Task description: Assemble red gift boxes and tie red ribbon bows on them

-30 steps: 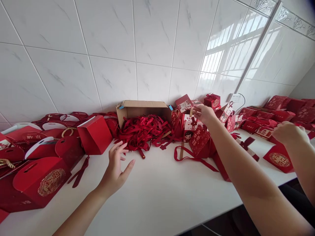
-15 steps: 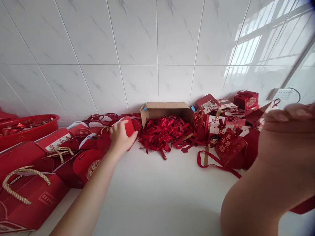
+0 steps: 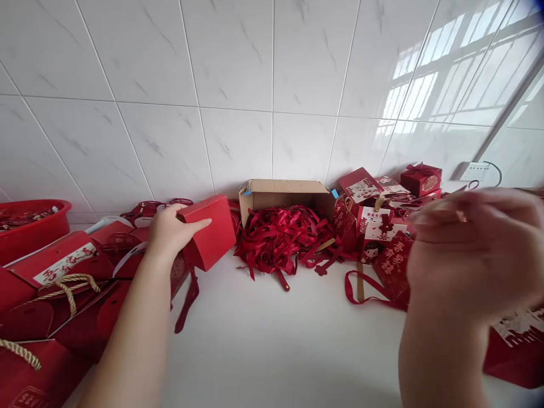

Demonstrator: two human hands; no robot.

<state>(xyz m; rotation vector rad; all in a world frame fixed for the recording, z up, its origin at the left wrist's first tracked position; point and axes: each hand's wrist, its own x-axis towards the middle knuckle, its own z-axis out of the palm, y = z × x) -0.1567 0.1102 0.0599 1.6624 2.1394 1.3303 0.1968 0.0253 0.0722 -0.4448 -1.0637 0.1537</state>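
My left hand [image 3: 172, 226] grips a plain red gift box [image 3: 215, 229] by its upper left side, thumb across the front. A dark red ribbon strip [image 3: 187, 300] hangs below it. My right hand [image 3: 480, 249] is raised at the right, blurred, its fingers curled together; a small reddish glint shows between them, too unclear to name. Beyond the box, a heap of red ribbons [image 3: 287, 235] spills out of an open cardboard box [image 3: 289, 186].
Red gift boxes with rope handles [image 3: 63, 260] crowd the left, beside a red basin [image 3: 38, 226]. Decorated red boxes [image 3: 395, 255] are piled at the right, with a loose ribbon loop [image 3: 352, 289] in front. A tiled wall [image 3: 238, 141] closes off the back of the white table [image 3: 272, 340].
The red gift box has come up and toward me in my left hand, its front now in full view. My right hand has turned and shifted left. The view has swung slightly right.
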